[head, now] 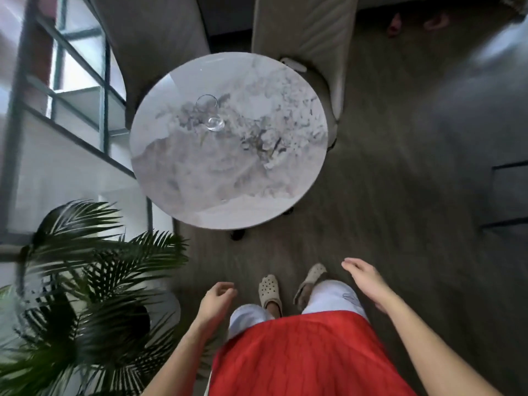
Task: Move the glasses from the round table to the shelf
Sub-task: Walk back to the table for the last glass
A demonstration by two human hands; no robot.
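One clear drinking glass [210, 114] stands upright on the far left part of the round marble-patterned table [257, 190]. A dark-framed shelf [83, 95] with pale boards stands to the left of the table. My left hand [215, 300] hangs low in front of me, fingers loosely curled, holding nothing. My right hand [367, 278] is also low, fingers spread and empty. Both hands are well short of the table's near edge.
A leafy potted palm [85, 281] fills the lower left, close to my left arm. Two grey upholstered chairs [303, 32] stand behind the table. Dark wood floor lies between my feet and the table. A dark cabinet edge [505, 195] is at right.
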